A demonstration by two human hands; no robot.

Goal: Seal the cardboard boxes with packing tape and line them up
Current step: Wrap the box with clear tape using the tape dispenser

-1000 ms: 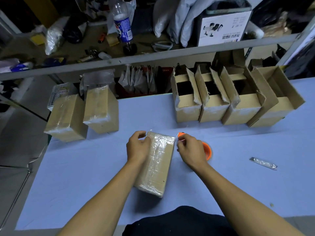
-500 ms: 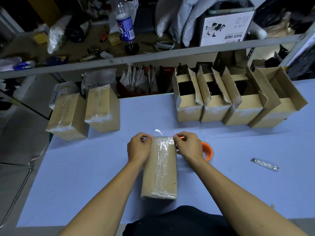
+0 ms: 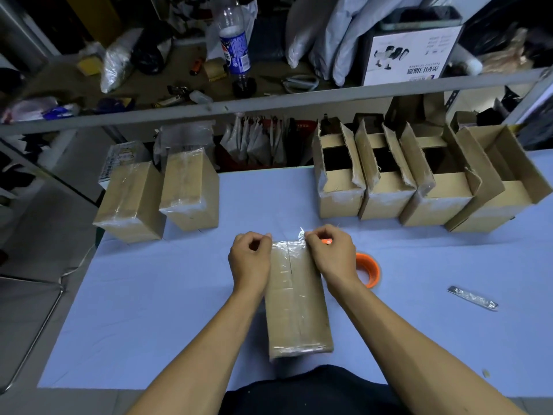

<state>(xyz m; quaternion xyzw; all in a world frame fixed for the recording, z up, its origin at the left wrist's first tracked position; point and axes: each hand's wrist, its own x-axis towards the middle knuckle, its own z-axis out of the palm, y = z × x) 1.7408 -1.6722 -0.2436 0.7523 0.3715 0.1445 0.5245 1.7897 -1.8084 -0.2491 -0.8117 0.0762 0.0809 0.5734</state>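
A taped cardboard box point(image 3: 296, 307) lies lengthwise in front of me on the light blue table point(image 3: 155, 310). My left hand point(image 3: 250, 260) grips its far left corner with curled fingers. My right hand point(image 3: 332, 256) pinches a loose end of clear tape point(image 3: 301, 233) at the far right corner. An orange tape roll point(image 3: 369, 269) lies just right of my right wrist, partly hidden. Two sealed boxes point(image 3: 161, 193) stand side by side at the far left. Several open boxes point(image 3: 419, 181) stand in a row at the far right.
A small metal cutter point(image 3: 472, 298) lies on the table to the right. A cluttered shelf with a bottle point(image 3: 236, 46) and a white carton point(image 3: 410, 52) runs behind the table. A metal frame point(image 3: 33, 333) stands off the table's left edge.
The box has been turned from a slant to point straight away from me. Both hands have come closer together at its far end, and the tape end now sticks up by the right fingers.
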